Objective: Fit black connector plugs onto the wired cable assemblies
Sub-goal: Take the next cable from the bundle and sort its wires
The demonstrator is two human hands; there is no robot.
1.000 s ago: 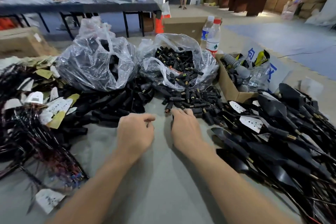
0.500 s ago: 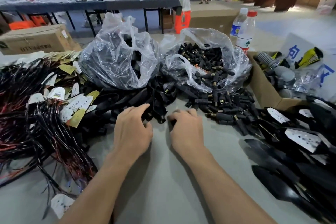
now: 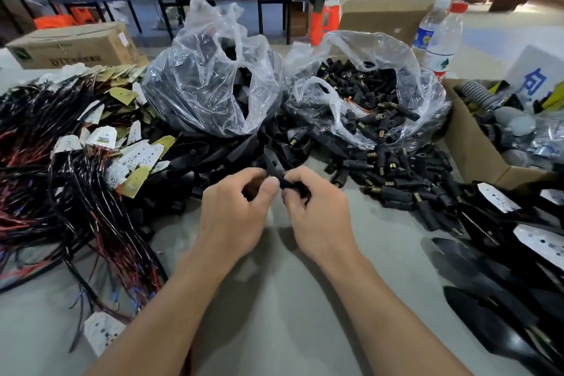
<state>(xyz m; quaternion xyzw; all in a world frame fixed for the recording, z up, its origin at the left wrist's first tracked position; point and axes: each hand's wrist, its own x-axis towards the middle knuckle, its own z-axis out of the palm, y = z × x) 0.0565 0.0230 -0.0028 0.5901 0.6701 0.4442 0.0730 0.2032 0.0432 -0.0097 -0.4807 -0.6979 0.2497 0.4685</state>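
My left hand (image 3: pixel 235 214) and my right hand (image 3: pixel 317 214) meet at the table's middle, both pinching black parts. The left fingers hold a pointed black shell (image 3: pixel 273 165); the right fingers hold a black connector plug (image 3: pixel 290 185) against it. Loose black plugs with brass ends (image 3: pixel 393 174) lie heaped just to the right. More plugs fill the open clear bag (image 3: pixel 369 101) behind them. Black and red wired cable assemblies (image 3: pixel 61 192) with small white and yellow boards sprawl on the left. Black shells (image 3: pixel 213 156) are piled ahead of my hands.
A second clear bag (image 3: pixel 213 76) of black shells stands at centre left. An open cardboard box (image 3: pixel 476 143) of grey parts sits at right, two water bottles (image 3: pixel 442 36) behind it. Finished black pieces (image 3: pixel 500 290) cover the right side. People stand at far tables.
Both hands lay flat near the piles before. They have lifted, each taking a black part, and brought the parts together. The camera has swung left and closer.
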